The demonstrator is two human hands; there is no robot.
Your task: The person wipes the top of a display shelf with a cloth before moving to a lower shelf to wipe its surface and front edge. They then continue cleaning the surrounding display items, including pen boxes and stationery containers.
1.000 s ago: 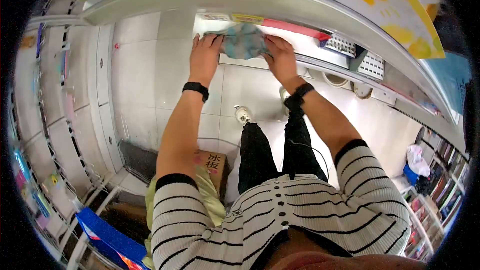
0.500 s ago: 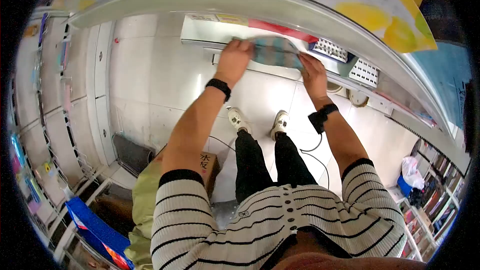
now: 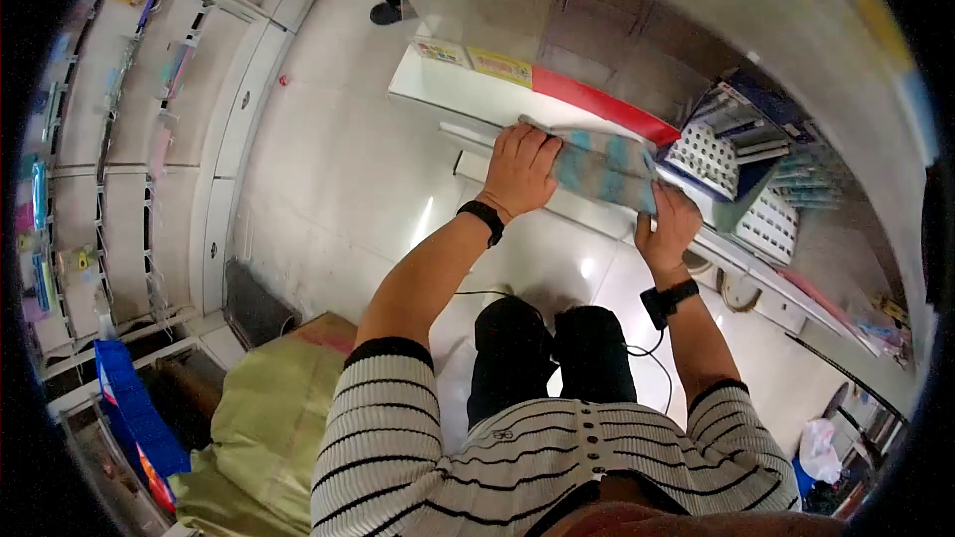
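A striped cloth in blue-green and grey (image 3: 602,169) lies stretched between my two hands, over the front edge of a white shelf (image 3: 428,85). At its left end, my left hand (image 3: 522,167) has its fingers curled over the fabric. My right hand (image 3: 671,224) pinches the cloth's right end, its fingers partly bent under. Both wrists wear black bands. Just beyond the right end of the cloth is a white perforated basket (image 3: 704,159) on the shelf.
A second perforated basket (image 3: 768,226) sits farther right. Racks with small goods (image 3: 45,229) line the left side. A green sack (image 3: 269,418) and a blue bag (image 3: 139,428) lie at lower left. Another person's dark shoe (image 3: 385,14) shows at the top. A cable (image 3: 657,363) crosses the floor.
The view has tilted and moved closer to the shelf, showing more of its inside. My knees now look bent, and both hands with the cloth appear lower and farther right.
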